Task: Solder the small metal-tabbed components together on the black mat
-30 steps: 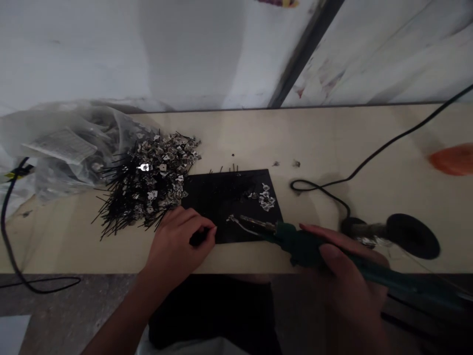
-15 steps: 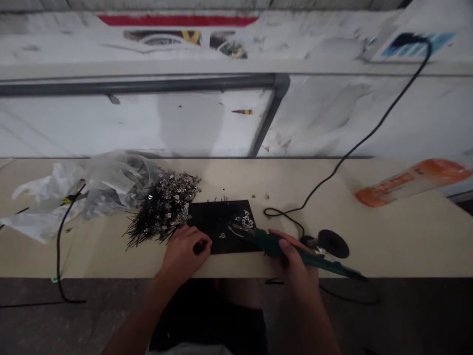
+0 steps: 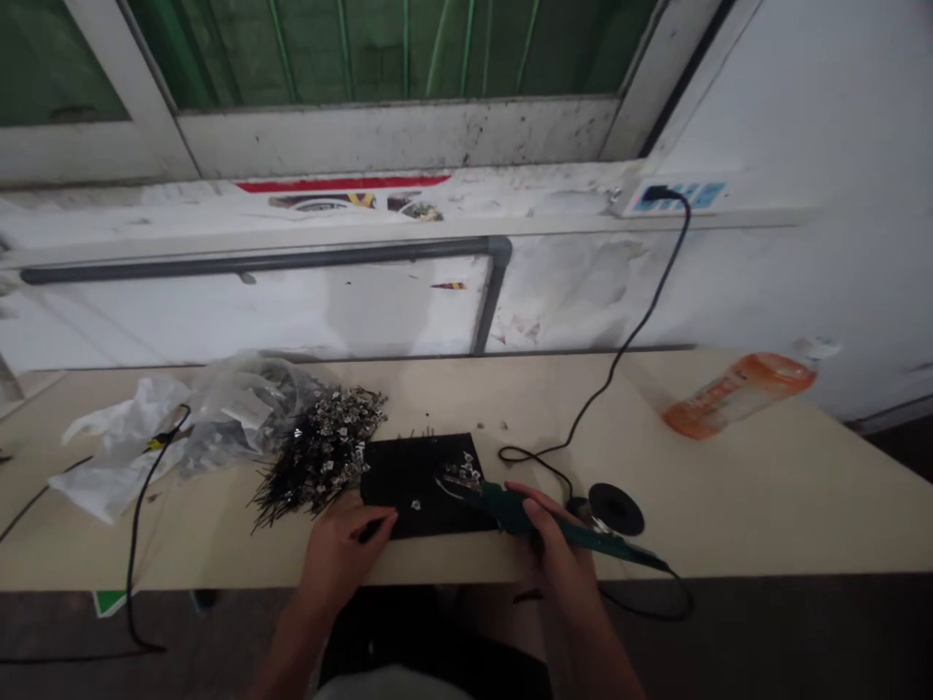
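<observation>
Dark green plastic shows between the fingers of the right hand (image 3: 550, 535), wrapped firmly around a soldering tool (image 3: 510, 507) whose tip lies over the right half of the black mat (image 3: 456, 520); the tip blurs into a metal cluster (image 3: 467, 469) there. At the mat's near left corner, the left hand (image 3: 341, 542) is curled, thumb and forefinger drawn together; whether anything sits between them I cannot tell. One small metal part (image 3: 416, 505) lies on the mat just beside those fingertips, its shape too small to read. Left of the mat, a wire-and-metal pile (image 3: 321, 457) is partly covered by a clear bag (image 3: 244, 394). Right of the mat, the tool's handle partly hides a spool (image 3: 616, 508). Both forearms, nearer than the mat, are cut off by the lower edge.
</observation>
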{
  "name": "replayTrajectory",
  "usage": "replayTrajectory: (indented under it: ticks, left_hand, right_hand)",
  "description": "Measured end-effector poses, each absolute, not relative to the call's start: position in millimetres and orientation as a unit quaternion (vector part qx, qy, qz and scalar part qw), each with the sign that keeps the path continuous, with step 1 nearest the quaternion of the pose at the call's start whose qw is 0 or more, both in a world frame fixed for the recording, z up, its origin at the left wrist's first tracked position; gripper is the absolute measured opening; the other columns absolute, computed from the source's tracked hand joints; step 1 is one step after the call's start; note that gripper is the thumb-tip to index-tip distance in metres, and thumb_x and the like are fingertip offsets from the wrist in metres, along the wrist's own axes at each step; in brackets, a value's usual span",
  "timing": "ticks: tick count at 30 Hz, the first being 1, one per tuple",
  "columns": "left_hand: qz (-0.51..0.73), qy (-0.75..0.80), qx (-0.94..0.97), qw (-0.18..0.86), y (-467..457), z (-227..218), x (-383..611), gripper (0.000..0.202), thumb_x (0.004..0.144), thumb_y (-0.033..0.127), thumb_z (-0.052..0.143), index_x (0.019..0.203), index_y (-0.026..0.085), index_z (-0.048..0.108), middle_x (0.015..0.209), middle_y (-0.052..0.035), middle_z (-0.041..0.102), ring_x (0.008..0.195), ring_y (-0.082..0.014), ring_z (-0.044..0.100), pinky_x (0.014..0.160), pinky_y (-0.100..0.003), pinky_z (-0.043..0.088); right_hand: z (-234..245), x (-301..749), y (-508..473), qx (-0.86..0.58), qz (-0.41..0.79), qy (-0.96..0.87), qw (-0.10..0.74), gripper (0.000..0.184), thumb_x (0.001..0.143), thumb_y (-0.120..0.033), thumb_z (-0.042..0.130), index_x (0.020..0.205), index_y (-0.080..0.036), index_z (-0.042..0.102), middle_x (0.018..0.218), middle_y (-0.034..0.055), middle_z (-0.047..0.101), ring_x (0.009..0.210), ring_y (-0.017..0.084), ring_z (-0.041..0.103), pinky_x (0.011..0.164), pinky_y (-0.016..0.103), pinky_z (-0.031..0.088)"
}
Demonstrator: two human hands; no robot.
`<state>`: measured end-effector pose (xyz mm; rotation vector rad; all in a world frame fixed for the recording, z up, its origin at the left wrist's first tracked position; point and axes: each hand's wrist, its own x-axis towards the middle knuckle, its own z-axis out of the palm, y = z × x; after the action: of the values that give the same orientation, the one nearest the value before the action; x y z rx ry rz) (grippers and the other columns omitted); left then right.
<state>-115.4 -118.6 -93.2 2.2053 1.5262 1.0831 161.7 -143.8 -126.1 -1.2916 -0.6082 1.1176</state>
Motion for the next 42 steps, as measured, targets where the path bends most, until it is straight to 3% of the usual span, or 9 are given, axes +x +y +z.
replayTrajectory:
  ticks: [6, 10, 15, 17, 21, 26, 32, 37, 42]
  left_hand:
    - [0.449, 0.597, 0.665, 0.027, -108.2, -43.5, -157.1, 0.02, 0.093, 0.039, 0.071, 0.091, 0.023, 0.085, 0.055, 0.0036, 0.053, 0.05, -0.0101, 0.048, 0.051, -0.022, 0.039]
    - [0.441, 0.635, 0.634, -0.005, -72.9, -20.4, -190.1, 0.027, 0.089, 0.044, 0.073, 0.089, 0.019, 0.085, 0.06, 0.002, 0.06, 0.053, -0.0102, 0.05, 0.053, -0.022, 0.04]
    - [0.394, 0.632, 0.667, 0.001, -73.4, -7.1, -210.0, 0.038, 0.094, 0.047, 0.068, 0.112, 0.018, 0.082, 0.075, -0.001, 0.065, 0.065, -0.0137, 0.057, 0.064, -0.024, 0.046]
    - [0.4, 0.643, 0.653, 0.032, -87.7, -5.3, -207.5, 0.039, 0.103, 0.047, 0.055, 0.108, 0.019, 0.083, 0.08, -0.0031, 0.069, 0.07, -0.0149, 0.061, 0.064, -0.024, 0.048]
    - [0.364, 0.556, 0.713, 0.223, -109.9, -20.7, -170.1, 0.062, 0.112, 0.04, 0.031, 0.085, 0.025, 0.085, 0.064, -0.0026, 0.062, 0.06, -0.0132, 0.06, 0.056, -0.022, 0.047]
    - [0.244, 0.494, 0.795, 0.254, -94.9, -59.0, -88.2, 0.046, 0.106, 0.027, 0.039, 0.106, 0.024, 0.085, 0.075, -0.0055, 0.071, 0.07, -0.016, 0.069, 0.067, -0.027, 0.054]
    - [0.174, 0.57, 0.777, 0.202, -52.3, -76.4, -40.6, 0.031, 0.093, 0.027, 0.065, 0.121, 0.026, 0.079, 0.088, -0.0041, 0.074, 0.078, -0.0198, 0.071, 0.071, -0.03, 0.056]
    - [0.136, 0.605, 0.763, 0.183, -40.6, -84.2, -26.7, 0.017, 0.094, 0.032, 0.072, 0.106, 0.027, 0.082, 0.098, -0.0028, 0.078, 0.084, -0.0203, 0.074, 0.075, -0.031, 0.057]
    - [0.166, 0.591, 0.779, 0.126, -39.2, -96.3, -18.5, 0.014, 0.094, 0.023, 0.071, 0.1, 0.03, 0.083, 0.093, -0.0004, 0.079, 0.087, -0.0194, 0.075, 0.076, -0.029, 0.056]
  right_hand:
    - [-127.7, 160.6, -144.1, -0.55, 0.484, -0.21, 0.647, 0.045, 0.071, -0.055, 0.088, 0.098, -0.019, 0.084, 0.089, 0.0076, 0.077, 0.052, 0.013, 0.053, 0.04, 0.022, 0.034]
    - [-130.2, 162.0, -138.7, -0.567, 0.481, -0.148, 0.652, 0.054, 0.061, -0.058, 0.092, 0.097, -0.018, 0.084, 0.104, 0.0113, 0.079, 0.074, 0.022, 0.069, 0.048, 0.024, 0.046]
    - [-133.0, 163.5, -132.3, -0.579, 0.484, -0.133, 0.642, 0.053, 0.061, -0.06, 0.091, 0.095, -0.02, 0.084, 0.107, 0.0116, 0.079, 0.091, 0.028, 0.072, 0.058, 0.026, 0.055]
    - [-132.6, 162.9, -130.5, -0.586, 0.47, -0.122, 0.648, 0.054, 0.063, -0.061, 0.089, 0.098, -0.02, 0.083, 0.107, 0.0105, 0.078, 0.092, 0.028, 0.072, 0.058, 0.026, 0.054]
    - [-131.9, 163.5, -126.2, -0.57, 0.475, -0.101, 0.663, 0.055, 0.069, -0.062, 0.086, 0.107, -0.023, 0.082, 0.102, 0.0074, 0.077, 0.07, 0.018, 0.063, 0.045, 0.023, 0.042]
    - [-132.0, 166.2, -123.6, -0.557, 0.476, -0.071, 0.677, 0.05, 0.071, -0.059, 0.086, 0.108, -0.026, 0.081, 0.104, 0.0048, 0.076, 0.074, 0.018, 0.063, 0.05, 0.025, 0.045]
    - [-129.9, 163.6, -124.7, -0.521, 0.493, -0.035, 0.696, 0.044, 0.081, -0.058, 0.078, 0.113, -0.029, 0.08, 0.116, 0.0049, 0.075, 0.085, 0.018, 0.064, 0.058, 0.024, 0.049]
    - [-139.6, 168.5, -126.1, -0.471, 0.532, -0.029, 0.703, 0.046, 0.083, -0.057, 0.078, 0.117, -0.026, 0.079, 0.088, 0.0033, 0.07, 0.06, 0.011, 0.047, 0.049, 0.021, 0.038]
    - [-141.2, 172.2, -125.0, -0.442, 0.553, -0.042, 0.706, 0.044, 0.087, -0.056, 0.076, 0.117, -0.024, 0.078, 0.058, -0.0026, 0.047, 0.053, 0.011, 0.038, 0.048, 0.022, 0.034]
